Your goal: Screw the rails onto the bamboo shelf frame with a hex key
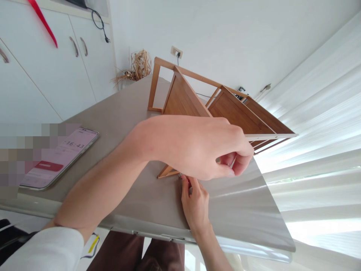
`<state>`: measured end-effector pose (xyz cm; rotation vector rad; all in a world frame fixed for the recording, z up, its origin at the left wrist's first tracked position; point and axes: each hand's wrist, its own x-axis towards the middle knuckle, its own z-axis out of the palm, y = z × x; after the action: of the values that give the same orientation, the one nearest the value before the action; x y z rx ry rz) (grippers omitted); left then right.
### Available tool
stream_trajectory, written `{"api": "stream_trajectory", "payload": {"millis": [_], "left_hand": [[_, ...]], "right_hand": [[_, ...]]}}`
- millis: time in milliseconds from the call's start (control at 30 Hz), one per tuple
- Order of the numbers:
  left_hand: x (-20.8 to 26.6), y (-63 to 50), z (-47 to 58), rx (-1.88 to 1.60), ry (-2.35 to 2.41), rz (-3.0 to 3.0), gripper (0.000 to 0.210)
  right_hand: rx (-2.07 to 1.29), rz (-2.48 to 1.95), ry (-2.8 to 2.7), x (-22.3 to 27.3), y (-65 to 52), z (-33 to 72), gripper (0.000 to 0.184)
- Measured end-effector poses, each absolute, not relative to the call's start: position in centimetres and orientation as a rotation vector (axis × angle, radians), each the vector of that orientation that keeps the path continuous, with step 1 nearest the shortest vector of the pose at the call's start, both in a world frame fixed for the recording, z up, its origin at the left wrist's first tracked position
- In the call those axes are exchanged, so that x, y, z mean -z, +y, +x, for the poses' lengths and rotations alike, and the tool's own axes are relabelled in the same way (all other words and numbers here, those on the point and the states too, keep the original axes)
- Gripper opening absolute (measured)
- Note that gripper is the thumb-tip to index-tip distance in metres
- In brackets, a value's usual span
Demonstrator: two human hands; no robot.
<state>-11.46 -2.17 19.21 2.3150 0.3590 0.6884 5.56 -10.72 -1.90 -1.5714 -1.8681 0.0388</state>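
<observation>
A brown wooden shelf unit (183,96) with slatted frames and flat panels lies tipped over on the grey table. My left hand (194,146) reaches across from the left, in front of the shelf and hiding its middle. Its fingers are curled, thumb against fingertips; whatever small thing they may pinch cannot be made out. Below it, my right hand (196,199) rests low over the tabletop. Its thumb and fingers close together at the shelf's near lower corner, around something small that is mostly hidden.
A phone (70,150) showing a timer lies on the table (121,113) at the left. White cupboards (42,64) stand behind it, dried stalks (139,66) by the wall. A white curtain (318,150) hangs along the right side. The table's front edge runs close to my legs.
</observation>
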Motion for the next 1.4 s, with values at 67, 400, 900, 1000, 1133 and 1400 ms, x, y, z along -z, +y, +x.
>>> {"api": "stream_trajectory", "payload": {"millis": [67,400,900,1000,1133,1400], "left_hand": [[-19.2,-2.1,-11.4,-0.742,0.356,2.268,0.018],[-21.0,-2.4,-12.1,-1.042,0.329,2.117,0.004],[-19.3,1.0,-13.4,-1.29,0.412,1.958,0.004],[-19.7,0.7,-13.1,-1.407,0.285,1.783,0.007],[-20.2,0.3,-12.3,-1.47,0.151,1.652,0.01],[-19.7,0.5,-10.9,-1.374,0.15,1.537,0.017]], "right_hand": [[-0.013,-1.559,-1.881,1.8,-10.6,5.5,0.025],[0.083,-1.372,-1.897,1.7,-10.8,5.5,0.019],[-0.158,-0.61,-1.403,-19.1,-7.2,6.7,0.024],[-0.268,-0.512,-1.437,-20.0,-6.4,6.2,0.027],[-0.257,-0.461,-1.519,-19.2,-5.5,6.4,0.017],[-0.407,-0.425,-1.485,-19.6,-5.8,7.0,0.016]]}}
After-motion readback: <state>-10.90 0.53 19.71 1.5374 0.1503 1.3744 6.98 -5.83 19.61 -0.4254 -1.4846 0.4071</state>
